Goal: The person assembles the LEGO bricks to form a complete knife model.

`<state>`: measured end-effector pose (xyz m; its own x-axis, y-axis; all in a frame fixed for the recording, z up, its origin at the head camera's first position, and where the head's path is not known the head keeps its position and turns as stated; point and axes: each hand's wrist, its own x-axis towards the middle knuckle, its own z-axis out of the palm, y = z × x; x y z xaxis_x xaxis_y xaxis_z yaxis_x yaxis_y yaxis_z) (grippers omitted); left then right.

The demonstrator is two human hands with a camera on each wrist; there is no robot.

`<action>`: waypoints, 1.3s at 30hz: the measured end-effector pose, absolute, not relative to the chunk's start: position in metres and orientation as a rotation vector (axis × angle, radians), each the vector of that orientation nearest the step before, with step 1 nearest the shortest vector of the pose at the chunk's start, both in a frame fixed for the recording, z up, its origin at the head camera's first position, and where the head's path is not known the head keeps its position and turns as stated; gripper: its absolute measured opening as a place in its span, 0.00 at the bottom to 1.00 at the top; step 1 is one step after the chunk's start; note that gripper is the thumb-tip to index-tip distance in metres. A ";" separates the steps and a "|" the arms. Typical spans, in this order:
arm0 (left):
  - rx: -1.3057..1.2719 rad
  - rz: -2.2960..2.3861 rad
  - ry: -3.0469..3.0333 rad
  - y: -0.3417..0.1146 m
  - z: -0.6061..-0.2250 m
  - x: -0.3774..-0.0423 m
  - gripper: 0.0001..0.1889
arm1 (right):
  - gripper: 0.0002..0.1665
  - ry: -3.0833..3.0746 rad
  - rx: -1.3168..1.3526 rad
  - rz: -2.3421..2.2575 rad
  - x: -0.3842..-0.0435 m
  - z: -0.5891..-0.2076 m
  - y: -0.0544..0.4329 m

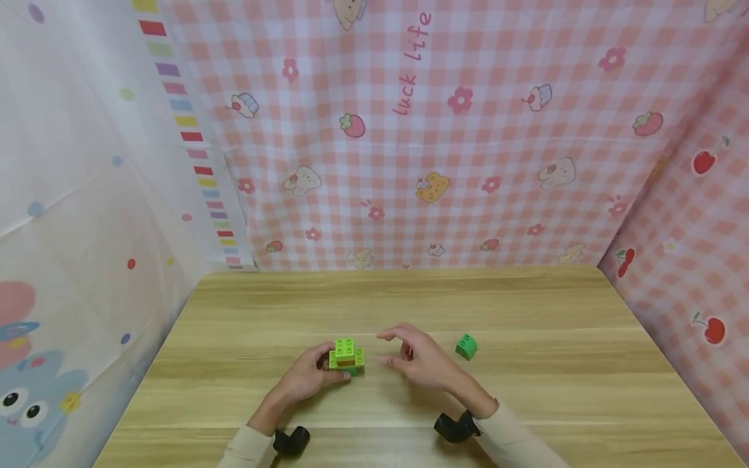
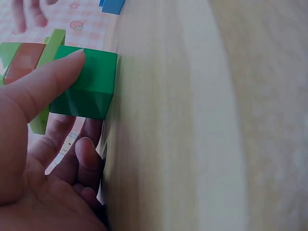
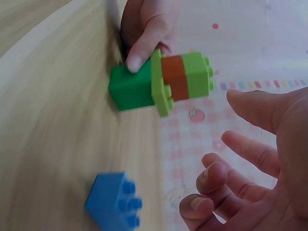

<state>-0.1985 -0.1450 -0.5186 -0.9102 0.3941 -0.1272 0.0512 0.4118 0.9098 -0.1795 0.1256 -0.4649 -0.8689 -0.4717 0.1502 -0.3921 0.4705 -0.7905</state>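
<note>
My left hand (image 1: 307, 374) holds a stack of toy building bricks (image 1: 345, 354) upright at the table. Its thumb lies along the dark green bottom brick (image 2: 89, 86), and its other fingers reach round the far side. Above that brick come a wider lime plate (image 3: 159, 84), a brown brick (image 3: 174, 77) and a lime brick (image 3: 195, 74) with studs on top. To the right of the stack is my right hand (image 1: 424, 357), apart from it, with fingers loosely bent and nothing between them.
A loose studded brick (image 1: 466, 346) lies right of my right hand; it looks green in the head view, and a brick (image 3: 110, 199) in the right wrist view looks blue. The wooden table (image 1: 526, 312) meets a pink checked cloth (image 1: 445, 143) at its back edge.
</note>
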 end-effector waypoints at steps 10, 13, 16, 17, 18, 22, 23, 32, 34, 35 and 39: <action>0.337 1.476 2.352 -0.144 -0.520 -0.200 0.25 | 0.25 2.640 -0.652 -1.390 -0.170 -0.483 0.156; 0.349 1.488 2.346 -0.144 -0.519 -0.200 0.25 | 0.26 2.648 -0.595 -1.391 -0.168 -0.487 0.162; 0.355 1.496 2.344 -0.144 -0.518 -0.199 0.26 | 0.26 2.664 -0.562 -1.379 -0.166 -0.492 0.165; 0.356 1.496 2.343 -0.144 -0.518 -0.199 0.26 | 0.26 2.667 -0.547 -1.375 -0.166 -0.493 0.166; 0.354 1.496 2.343 -0.144 -0.517 -0.199 0.26 | 0.26 2.670 -0.529 -1.371 -0.166 -0.495 0.166; 0.346 1.484 2.357 -0.144 -0.517 -0.198 0.24 | 0.27 2.672 -0.470 -1.359 -0.165 -0.501 0.167; 0.348 1.478 2.362 -0.145 -0.517 -0.198 0.24 | 0.27 2.675 -0.463 -1.353 -0.165 -0.503 0.167; 0.384 1.454 2.392 -0.146 -0.519 -0.196 0.24 | 0.27 2.672 -0.478 -1.346 -0.166 -0.513 0.164; 0.394 1.458 2.389 -0.146 -0.519 -0.196 0.23 | 0.27 2.673 -0.465 -1.345 -0.166 -0.513 0.163; 0.397 1.459 2.387 -0.146 -0.519 -0.196 0.23 | 0.27 2.675 -0.457 -1.341 -0.167 -0.513 0.163; 0.388 1.465 2.381 -0.147 -0.519 -0.198 0.22 | 0.26 2.684 -0.440 -1.331 -0.168 -0.512 0.163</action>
